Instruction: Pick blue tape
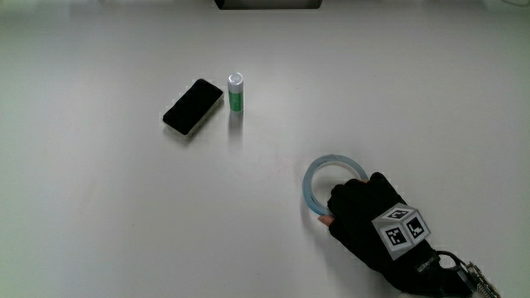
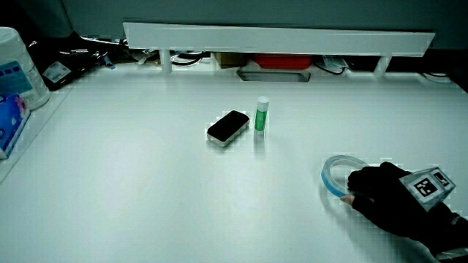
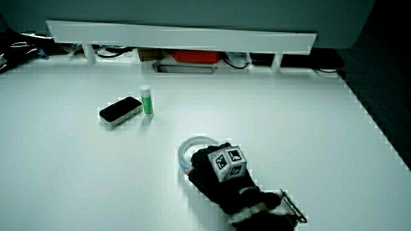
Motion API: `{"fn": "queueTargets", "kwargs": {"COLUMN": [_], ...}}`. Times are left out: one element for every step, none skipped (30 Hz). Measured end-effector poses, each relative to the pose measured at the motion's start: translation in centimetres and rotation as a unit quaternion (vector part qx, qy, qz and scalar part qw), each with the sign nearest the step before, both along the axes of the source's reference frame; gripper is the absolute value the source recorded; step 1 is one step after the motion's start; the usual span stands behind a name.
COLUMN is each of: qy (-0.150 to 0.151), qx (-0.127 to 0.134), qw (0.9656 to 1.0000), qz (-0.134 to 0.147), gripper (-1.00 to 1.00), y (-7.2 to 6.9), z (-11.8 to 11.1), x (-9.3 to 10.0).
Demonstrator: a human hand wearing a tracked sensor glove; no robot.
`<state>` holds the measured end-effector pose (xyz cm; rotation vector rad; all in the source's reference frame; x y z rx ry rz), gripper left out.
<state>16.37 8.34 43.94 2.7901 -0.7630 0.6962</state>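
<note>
The hand (image 1: 377, 222) lies on the nearer part of the blue tape (image 1: 325, 172), fingers curled over the ring's rim where it lies flat on the desk (image 1: 99, 215), its hole facing up. Farther from the person stand a green stick (image 1: 236, 91) and a phone (image 1: 193, 107). A side view alone shows a white tub (image 2: 18, 64) at the desk's edge.
</note>
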Motion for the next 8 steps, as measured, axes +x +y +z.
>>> {"fn": "queueTargets", "kwargs": {"qy": [0.0,0.001,0.004,0.007,0.009,0.02,0.015,0.019], "qx": [0.007,0.014,0.015,0.016,0.037,0.056,0.056,0.059], "qw": [1.0,0.9999,0.9998,0.9997,0.999,0.9979,0.9979,0.9976], "qz": [-0.005,-0.01,-0.012,-0.014,-0.025,-0.025,-0.029,-0.031], "gripper": [1.0,1.0,1.0,1.0,1.0,1.0,1.0,1.0], "y": [-0.2,-0.4,-0.6,-0.8,-1.1,-1.3,-1.6,-2.0], "z": [-0.1,-0.2,-0.2,-0.2,-0.1,0.3,0.1,0.1], "x": [-0.3,-0.7,-1.1,-1.5,-1.9,-2.3,-2.8,-3.4]}}
